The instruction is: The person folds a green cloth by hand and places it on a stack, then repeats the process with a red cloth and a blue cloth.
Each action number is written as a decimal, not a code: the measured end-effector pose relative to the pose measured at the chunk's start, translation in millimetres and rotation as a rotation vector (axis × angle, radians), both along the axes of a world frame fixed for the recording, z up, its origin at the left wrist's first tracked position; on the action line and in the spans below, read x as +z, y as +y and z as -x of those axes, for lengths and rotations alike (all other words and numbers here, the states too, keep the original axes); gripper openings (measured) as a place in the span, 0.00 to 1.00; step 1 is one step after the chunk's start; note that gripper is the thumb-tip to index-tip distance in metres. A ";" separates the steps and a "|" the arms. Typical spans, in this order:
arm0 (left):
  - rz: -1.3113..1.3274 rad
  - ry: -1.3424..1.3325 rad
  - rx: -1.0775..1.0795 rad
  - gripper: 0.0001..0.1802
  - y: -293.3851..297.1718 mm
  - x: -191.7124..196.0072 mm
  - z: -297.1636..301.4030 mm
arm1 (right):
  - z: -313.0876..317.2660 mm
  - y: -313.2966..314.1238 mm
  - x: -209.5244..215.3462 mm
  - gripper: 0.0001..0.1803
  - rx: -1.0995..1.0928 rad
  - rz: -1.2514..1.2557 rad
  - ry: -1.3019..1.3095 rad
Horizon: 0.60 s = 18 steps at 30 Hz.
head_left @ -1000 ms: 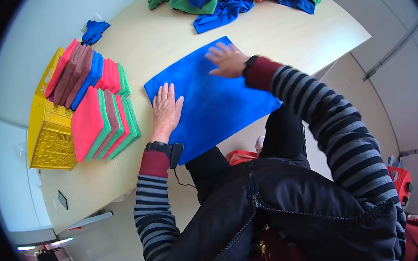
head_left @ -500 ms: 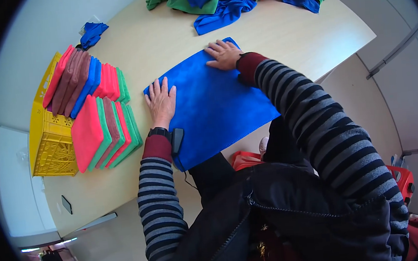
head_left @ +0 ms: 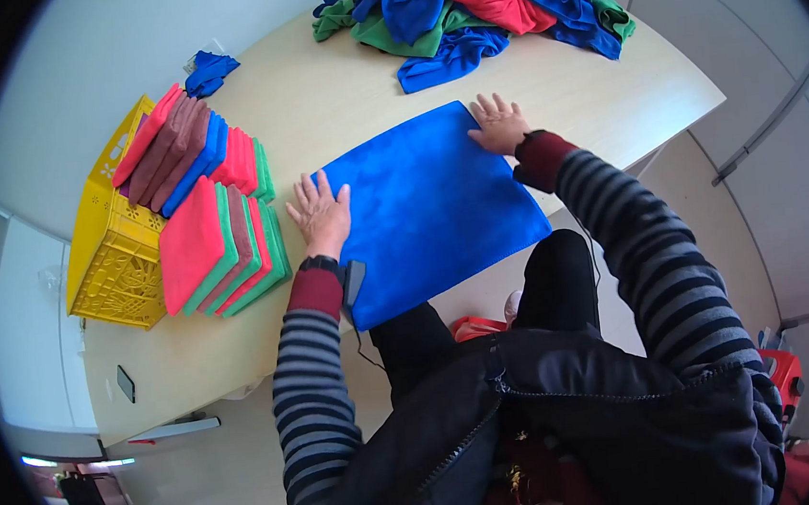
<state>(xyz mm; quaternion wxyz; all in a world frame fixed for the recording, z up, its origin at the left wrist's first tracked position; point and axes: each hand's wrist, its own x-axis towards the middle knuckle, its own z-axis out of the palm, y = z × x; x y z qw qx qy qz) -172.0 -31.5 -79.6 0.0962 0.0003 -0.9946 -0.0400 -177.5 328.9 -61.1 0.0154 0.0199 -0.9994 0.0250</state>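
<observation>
A blue cloth [head_left: 439, 211] lies spread flat on the pale table in front of me, its near edge reaching over the table's front edge. My left hand [head_left: 322, 216] rests at the cloth's left side with fingers spread. At the far right corner, my right hand [head_left: 499, 124] lies flat with its fingers apart, beside the cloth's edge. Neither hand grips anything. Left of my left hand stand folded cloths [head_left: 197, 247] in red, green and brown, stacked on edge. Behind them, more folded cloths [head_left: 186, 156] lean in a yellow plastic basket [head_left: 117, 268].
A heap of crumpled blue, green, red and brown cloths [head_left: 499, 13] covers the far side of the table [head_left: 315, 106]. A small blue cloth [head_left: 211, 72] lies near the wall. At the near left is a dark phone-like object [head_left: 125, 384]. White cabinets [head_left: 769, 124] stand at right.
My right hand has shifted right, from on top of the cloth to its far right corner. The cloth now lies flatter and squarer. My left hand stays at the left edge; the view has tilted slightly.
</observation>
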 end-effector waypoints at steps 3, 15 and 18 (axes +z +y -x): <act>0.016 0.057 -0.322 0.37 28.8 10.8 -53.1 | -53.7 -32.7 -8.4 0.39 0.152 0.065 0.124; -0.013 -0.014 -0.303 0.36 32.2 -2.9 -132.8 | -136.0 -61.1 -19.3 0.36 0.117 0.135 0.185; -0.031 -0.005 -0.285 0.37 23.4 -6.8 -134.5 | -139.4 -36.3 -23.2 0.36 0.067 0.118 0.180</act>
